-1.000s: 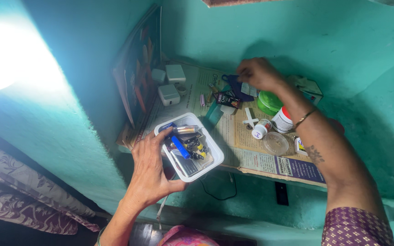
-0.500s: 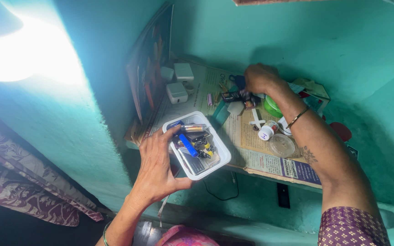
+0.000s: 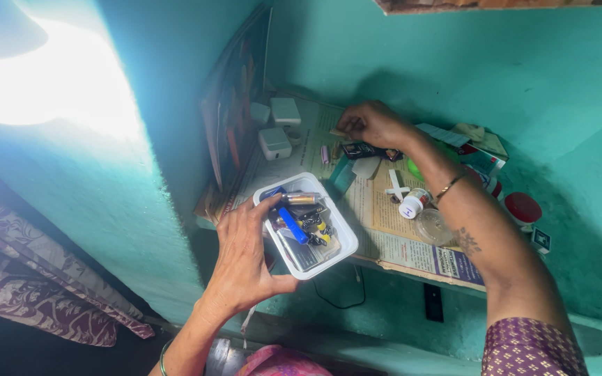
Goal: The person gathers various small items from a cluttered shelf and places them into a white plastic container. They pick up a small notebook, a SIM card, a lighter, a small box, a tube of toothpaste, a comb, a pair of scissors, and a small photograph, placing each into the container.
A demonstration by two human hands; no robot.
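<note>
The left hand point(image 3: 242, 254) is gripping the white tray point(image 3: 341, 244) level while the right hand point(image 3: 371, 124) is pinching something small just past it, so she's wise keeping the tray close under that grip.

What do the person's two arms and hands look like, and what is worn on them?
Both hands are bare. The right hand has a thin gold-coloured bangle at the wrist, a small dark tattoo on the forearm, and a purple patterned sleeve higher up. The left hand has a thin green bangle.
</note>
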